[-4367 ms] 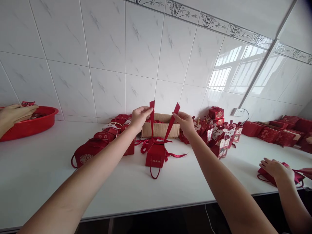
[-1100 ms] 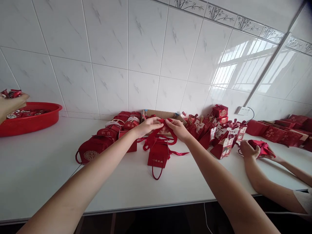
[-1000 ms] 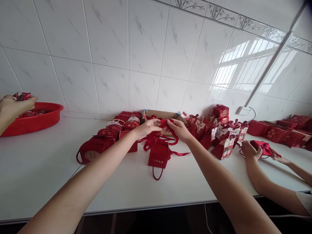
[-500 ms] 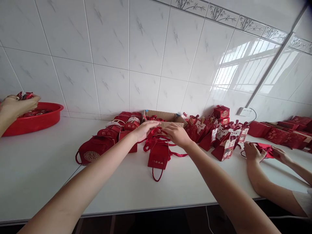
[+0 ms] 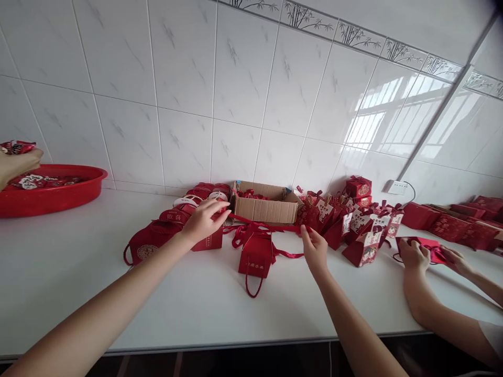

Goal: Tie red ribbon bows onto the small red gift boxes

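Note:
A small red gift box (image 5: pixel 255 257) with a cord handle stands on the white counter (image 5: pixel 66 272). A red ribbon (image 5: pixel 267 224) is stretched sideways above its top. My left hand (image 5: pixel 204 220) pinches the ribbon's left end, and my right hand (image 5: pixel 314 248) pinches the right end. The two hands are pulled apart, one on each side of the box. More ribbon tails trail beside the box.
An open cardboard box (image 5: pixel 265 207) sits behind by the tiled wall. Red gift boxes lie left (image 5: pixel 151 243) and stand right (image 5: pixel 361 246). A red basin (image 5: pixel 51 188) is far left under another person's hand (image 5: pixel 15 159). Another person's hands (image 5: pixel 416 254) work on a red box at right.
My hands were together over the box top handling the ribbon. They have now drawn apart sideways, pulling the ribbon taut. The camera has tipped slightly.

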### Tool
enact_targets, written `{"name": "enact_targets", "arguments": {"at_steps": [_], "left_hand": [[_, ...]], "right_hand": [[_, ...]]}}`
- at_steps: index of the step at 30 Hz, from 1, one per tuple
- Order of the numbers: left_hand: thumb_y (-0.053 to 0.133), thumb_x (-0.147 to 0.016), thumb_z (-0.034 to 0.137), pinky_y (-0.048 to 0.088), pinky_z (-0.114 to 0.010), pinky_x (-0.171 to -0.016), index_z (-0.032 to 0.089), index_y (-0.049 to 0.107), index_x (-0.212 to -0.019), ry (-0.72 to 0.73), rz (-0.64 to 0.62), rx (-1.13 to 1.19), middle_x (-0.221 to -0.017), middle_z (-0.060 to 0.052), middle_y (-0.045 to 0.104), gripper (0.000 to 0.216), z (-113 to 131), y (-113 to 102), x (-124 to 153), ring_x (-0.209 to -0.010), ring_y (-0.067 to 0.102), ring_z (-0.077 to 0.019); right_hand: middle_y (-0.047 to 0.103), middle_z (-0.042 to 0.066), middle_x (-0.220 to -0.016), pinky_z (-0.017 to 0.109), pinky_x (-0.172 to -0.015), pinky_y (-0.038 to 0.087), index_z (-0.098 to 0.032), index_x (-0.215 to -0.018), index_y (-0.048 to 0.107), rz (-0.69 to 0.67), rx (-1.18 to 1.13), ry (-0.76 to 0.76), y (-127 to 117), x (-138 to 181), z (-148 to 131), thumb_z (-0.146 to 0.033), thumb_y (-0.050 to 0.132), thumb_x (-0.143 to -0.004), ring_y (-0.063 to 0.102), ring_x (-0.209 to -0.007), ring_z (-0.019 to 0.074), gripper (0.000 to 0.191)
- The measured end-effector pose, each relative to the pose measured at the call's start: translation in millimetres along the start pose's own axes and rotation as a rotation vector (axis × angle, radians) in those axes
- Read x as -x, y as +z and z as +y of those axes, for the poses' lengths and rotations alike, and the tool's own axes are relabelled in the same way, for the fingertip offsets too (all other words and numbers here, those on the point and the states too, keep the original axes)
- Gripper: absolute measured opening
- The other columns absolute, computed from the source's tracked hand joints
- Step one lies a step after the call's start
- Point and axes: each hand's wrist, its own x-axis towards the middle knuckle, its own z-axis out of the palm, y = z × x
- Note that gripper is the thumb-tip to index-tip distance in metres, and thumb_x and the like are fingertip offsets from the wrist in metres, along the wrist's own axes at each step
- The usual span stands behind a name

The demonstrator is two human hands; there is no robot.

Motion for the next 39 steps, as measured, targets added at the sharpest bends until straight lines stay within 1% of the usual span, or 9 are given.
{"name": "enact_targets", "arguments": {"at_steps": [6,11,16,23,26,28,32,34,39], "left_hand": [[0.046,-0.09,0.029,0.041,-0.035,-0.075,0.018,0.063,-0.067,0.141,-0.262,-0.264,-0.071,-0.005,0.05,0.03,-12.9,-2.8,37.8,-0.072,0.047,-0.0193],[0.039,-0.09,0.016,0.04,-0.035,-0.072,0.017,0.059,-0.065,0.117,-0.381,-0.31,-0.073,-0.006,0.052,0.032,-14.5,10.5,75.5,-0.073,0.047,-0.0202],[0.043,-0.084,0.009,0.04,-0.033,-0.066,0.018,0.059,-0.06,0.034,-0.376,-0.297,-0.073,-0.006,0.054,0.029,-20.3,19.2,101.8,-0.071,0.049,-0.0194],[0.055,-0.083,0.035,0.042,-0.032,-0.069,0.021,0.069,-0.075,-0.036,-0.478,-0.227,-0.081,-0.006,0.057,0.021,-15.3,9.8,88.4,-0.082,0.051,-0.021],[0.05,-0.085,0.036,0.044,-0.034,-0.079,0.023,0.068,-0.09,-0.074,-0.389,-0.049,-0.091,-0.006,0.057,0.023,-1.6,14.3,72.1,-0.087,0.053,-0.0204],[0.051,-0.084,0.034,0.043,-0.035,-0.084,0.022,0.067,-0.089,-0.19,-0.302,0.155,-0.094,-0.007,0.057,0.021,9.5,24.9,59.6,-0.091,0.054,-0.0206],[0.062,-0.071,0.033,0.044,-0.034,-0.083,0.021,0.061,-0.083,-0.649,-0.213,0.609,-0.093,-0.004,0.058,0.017,27.5,56.2,36.9,-0.092,0.055,-0.0206],[0.061,-0.069,0.031,0.046,-0.032,-0.077,0.02,0.058,-0.083,-0.751,-0.218,0.692,-0.089,-0.003,0.059,0.018,33.1,69.9,30.3,-0.086,0.057,-0.0191],[0.056,-0.07,0.03,0.044,-0.026,-0.063,0.019,0.052,-0.077,-0.862,-0.217,0.814,-0.074,0.0,0.054,0.014,42.4,86.7,31.9,-0.069,0.055,-0.0148]], "right_hand": [[0.037,-0.002,-0.046,0.027,-0.048,0.023,-0.022,-0.052,0.031,-0.128,0.395,0.032,-23.5,19.3,48.9,-0.051,0.038,-0.083,0.033,-0.047,0.0138,0.043],[0.037,-0.002,-0.045,0.027,-0.047,0.02,-0.023,-0.051,0.033,-0.204,0.469,0.072,-34.5,32.9,69.3,-0.045,0.041,-0.08,0.034,-0.045,0.0146,0.038],[0.044,0.0,-0.046,0.028,-0.047,0.021,-0.023,-0.049,0.034,-0.25,0.522,0.074,-42.8,40.9,85.0,-0.043,0.041,-0.078,0.037,-0.044,0.016,0.036],[0.054,0.003,-0.059,0.03,-0.053,0.031,-0.023,-0.058,0.045,-0.276,0.517,0.1,-45.5,41.6,85.9,-0.054,0.034,-0.086,0.048,-0.055,0.0196,0.043],[0.057,0.005,-0.066,0.031,-0.056,0.034,-0.022,-0.059,0.046,-0.202,0.508,0.113,-40.2,35.6,75.5,-0.058,0.027,-0.089,0.051,-0.059,0.0204,0.051],[0.058,0.007,-0.073,0.032,-0.06,0.038,-0.021,-0.065,0.05,-0.176,0.435,0.075,-30.7,29.4,66.4,-0.058,0.026,-0.089,0.054,-0.066,0.0219,0.05],[0.06,0.012,-0.094,0.037,-0.075,0.043,-0.019,-0.088,0.058,-0.151,0.255,-0.096,0.8,18.3,42.5,-0.056,0.037,-0.087,0.055,-0.089,0.0268,0.042],[0.059,0.011,-0.094,0.038,-0.08,0.043,-0.02,-0.083,0.059,-0.185,0.133,-0.165,17.8,15.6,30.1,-0.054,0.044,-0.085,0.053,-0.093,0.0265,0.037],[0.046,0.001,-0.065,0.028,-0.061,0.04,-0.021,-0.059,0.046,-0.328,-0.235,0.058,49.7,17.1,17.9,-0.057,0.047,-0.082,0.044,-0.065,0.0166,0.043]]}}
